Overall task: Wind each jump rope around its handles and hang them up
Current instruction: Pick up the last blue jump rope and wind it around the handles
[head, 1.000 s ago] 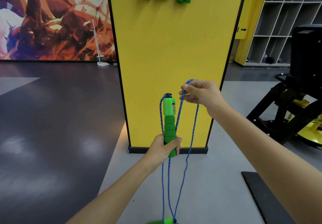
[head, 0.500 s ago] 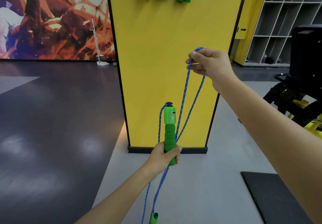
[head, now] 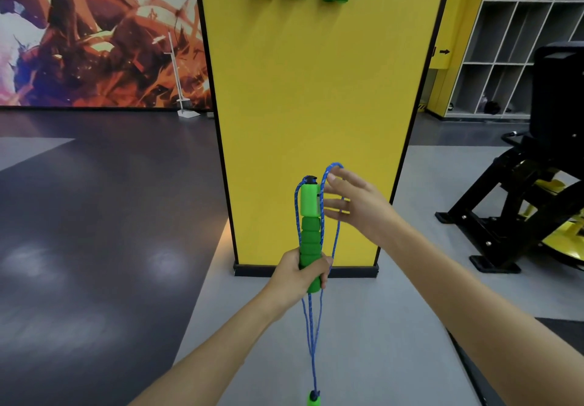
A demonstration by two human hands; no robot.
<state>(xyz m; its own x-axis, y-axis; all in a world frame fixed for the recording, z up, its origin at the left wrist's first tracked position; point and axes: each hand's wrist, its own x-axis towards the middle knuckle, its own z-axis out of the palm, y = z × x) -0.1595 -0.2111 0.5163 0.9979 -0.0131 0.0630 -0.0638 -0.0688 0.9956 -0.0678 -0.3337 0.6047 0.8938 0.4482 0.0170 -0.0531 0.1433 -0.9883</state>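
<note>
Rope has come closer to the handle. The right hand, high with a pinched loop half a second ago, has dropped beside the handle's top. Its fingers are now spread and nearly straight, the loop merely hooked over a fingertip. The left hand grips the handle upright before the pillar. The second handle dangles below — so winding looks barely begun.

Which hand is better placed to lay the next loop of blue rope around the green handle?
Right. The right hand has the blue rope looped over its straight fingers beside the top of the green handle; the left hand is busy gripping that handle's lower end.
</note>
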